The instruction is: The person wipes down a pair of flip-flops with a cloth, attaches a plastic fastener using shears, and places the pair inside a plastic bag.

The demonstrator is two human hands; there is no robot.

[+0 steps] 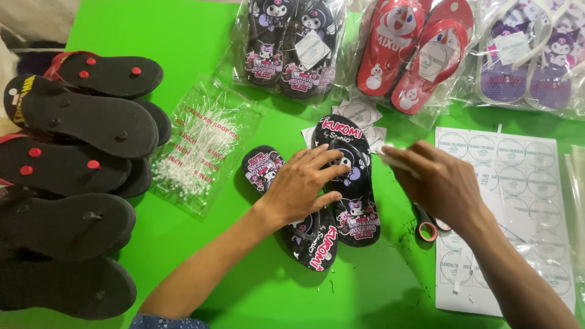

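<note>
sandal stack (73, 170) left | sticker sheet (512, 201) right | bagged sandals (414, 55) behind

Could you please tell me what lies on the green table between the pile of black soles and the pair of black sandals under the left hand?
In the head view, a clear bag of white loop pins lies there.

Two bare hands over a pair of black printed flip-flops on a bright green table (183, 49).

I see my left hand (301, 186) lying flat across the pair of black cartoon-printed foam flip-flops (356, 210), while my right hand (436, 183) pinches a small white round sticker (382, 152) just beside them. Under that wrist lie pink-handled scissors (426, 228), touching a white sheet of round stickers (518, 183). A clear bag of white plastic loop pins (201, 149) sits left, near a stack of plain black flip-flop soles (73, 176). Bagged flip-flop pairs (420, 55) line the far edge.
</note>
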